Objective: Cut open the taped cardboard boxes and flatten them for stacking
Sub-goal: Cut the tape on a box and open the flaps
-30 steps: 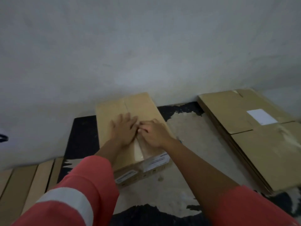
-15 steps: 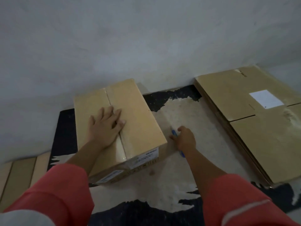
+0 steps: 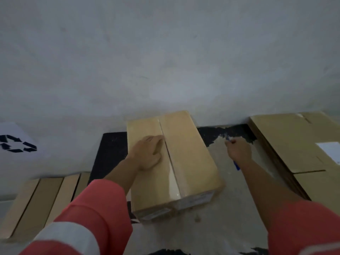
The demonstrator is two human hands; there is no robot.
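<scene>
A closed cardboard box point(image 3: 191, 159) lies on the floor against the wall, with clear tape along its centre seam and white labels on its near end. My left hand point(image 3: 149, 153) rests flat on the box's left flap, fingers beside the seam. To the right of the box my right hand point(image 3: 239, 150) is raised off the floor and shut on a blue-handled cutter point(image 3: 236, 165). The cutter's tip pokes out beyond my fingers near the wall; its handle end shows under my wrist.
A stack of flattened boxes point(image 3: 294, 144) with a white label lies at the right. More cardboard pieces point(image 3: 42, 201) lie at the lower left. A white sheet with a recycling mark point(image 3: 16, 144) hangs on the grey wall at left. The floor is patchy black and pale.
My right hand left the box top, picked the blue cutter up from the floor at the right and lifted it. My left hand stayed pressed on the box.
</scene>
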